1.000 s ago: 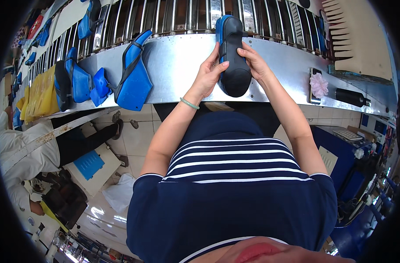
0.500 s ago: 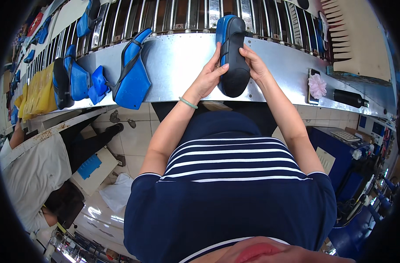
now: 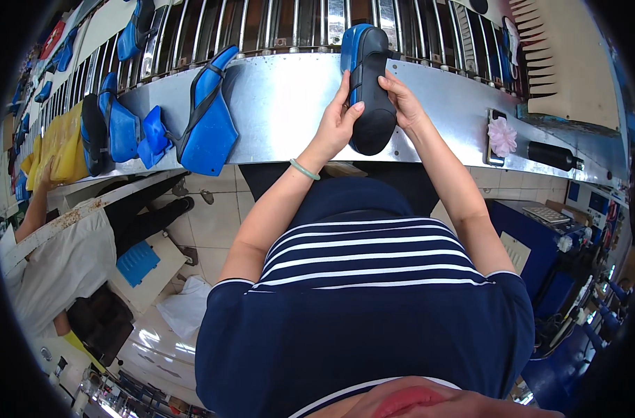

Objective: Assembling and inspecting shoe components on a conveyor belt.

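A sandal with a black sole is mounted on a blue shoe last, sole facing up, over the metal ledge in front of me. My left hand grips its left side, thumb on the black sole near a thin strap. On the opposite side, my right hand holds the edge with its fingers curled. Further left along the ledge lies another blue last with black straps around it. Beside that are a small blue piece, a blue last and a black-soled sandal.
A roller conveyor runs behind the metal ledge. To the right sit a pink flower ornament and a black bottle. At far left, a co-worker's arm reaches to yellow plastic sheets.
My left wrist has shifted slightly right and down, while both hands keep hold of the sandal. The co-worker's hand at far left has moved up onto the yellow plastic.
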### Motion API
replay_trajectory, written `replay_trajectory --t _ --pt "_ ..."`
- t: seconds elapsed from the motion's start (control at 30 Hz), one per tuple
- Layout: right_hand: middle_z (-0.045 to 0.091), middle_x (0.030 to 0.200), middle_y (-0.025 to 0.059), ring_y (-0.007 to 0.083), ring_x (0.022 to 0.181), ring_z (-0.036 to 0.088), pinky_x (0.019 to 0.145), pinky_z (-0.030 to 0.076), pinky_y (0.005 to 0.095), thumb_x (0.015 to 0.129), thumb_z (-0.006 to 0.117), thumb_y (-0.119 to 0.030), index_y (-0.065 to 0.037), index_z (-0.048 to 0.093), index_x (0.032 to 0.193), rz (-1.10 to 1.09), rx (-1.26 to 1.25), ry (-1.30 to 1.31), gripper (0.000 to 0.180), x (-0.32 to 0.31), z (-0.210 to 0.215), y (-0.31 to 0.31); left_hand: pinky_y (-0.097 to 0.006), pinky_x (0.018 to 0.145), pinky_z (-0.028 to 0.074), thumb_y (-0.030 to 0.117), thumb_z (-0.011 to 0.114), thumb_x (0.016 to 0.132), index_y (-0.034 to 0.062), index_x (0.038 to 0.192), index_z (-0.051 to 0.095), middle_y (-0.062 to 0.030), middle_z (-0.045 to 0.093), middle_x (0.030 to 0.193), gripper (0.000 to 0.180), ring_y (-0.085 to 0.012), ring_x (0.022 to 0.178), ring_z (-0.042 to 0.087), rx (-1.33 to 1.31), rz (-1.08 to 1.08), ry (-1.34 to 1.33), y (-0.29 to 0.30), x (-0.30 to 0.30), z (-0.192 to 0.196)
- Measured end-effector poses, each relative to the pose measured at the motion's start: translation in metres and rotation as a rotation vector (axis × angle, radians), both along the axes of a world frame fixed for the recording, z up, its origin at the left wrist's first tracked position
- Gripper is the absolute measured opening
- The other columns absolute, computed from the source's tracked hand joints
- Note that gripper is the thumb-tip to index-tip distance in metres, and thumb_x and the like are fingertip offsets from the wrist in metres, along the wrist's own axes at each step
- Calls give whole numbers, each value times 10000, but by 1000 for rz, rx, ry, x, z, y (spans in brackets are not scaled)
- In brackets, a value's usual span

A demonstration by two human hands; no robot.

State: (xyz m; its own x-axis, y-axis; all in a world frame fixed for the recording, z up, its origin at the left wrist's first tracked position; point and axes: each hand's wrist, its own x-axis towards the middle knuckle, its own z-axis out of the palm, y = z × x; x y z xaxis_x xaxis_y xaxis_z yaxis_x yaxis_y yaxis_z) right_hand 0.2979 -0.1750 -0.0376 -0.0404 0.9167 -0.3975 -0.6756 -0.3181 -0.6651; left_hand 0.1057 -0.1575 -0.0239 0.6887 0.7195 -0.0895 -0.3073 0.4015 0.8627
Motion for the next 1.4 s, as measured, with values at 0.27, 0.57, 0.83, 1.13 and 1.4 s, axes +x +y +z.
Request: replay_trajectory --t 0.27,0.57,0.83,1.13,1.4 --pt "607 1224 134 209 1094 633 957 521 333 866 693 -183 -7 425 1389 17 19 -3 614 -1 -1 -1 -302 1141 232 138 423 1034 34 1550 37 -171 168 1585 652 -211 1415 276 103 -6 16 -6 -7 -6" --pt "608 1219 136 219 1091 633 960 520 336 887 669 -168 -9 427 1374 26 34 14 566 9 -4 9 -327 1154 213 220 391 1050 90 1560 51 -137 179 1592 627 -237 1431 268 361 98 167 -3 5 -24" --pt "614 1216 129 222 1086 634 963 517 346 888 673 -193 -20 453 1351 -10 32 70 541 4 -8 3 -342 1184 133 216 369 1045 82 1556 34 -136 91 1615 626 -258 1481 125 242 -11 65 -1 -4 -19" --pt "615 1204 125 213 1080 633 956 517 335 878 683 -205 -21 441 1365 -15 10 18 574 -1 -2 4 -328 1159 199 105 363 1026 10 1543 90 -215 204 1574 592 -292 1450 236 555 168 267 -8 6 -17" --pt "623 1197 165 252 1057 651 949 533 378 913 640 -209 5 475 1318 -20 9 138 487 14 -15 7 -327 1168 190 118 398 1035 129 1561 125 -81 146 1611 593 -198 1457 203 -204 4 -138 -1 8 3"
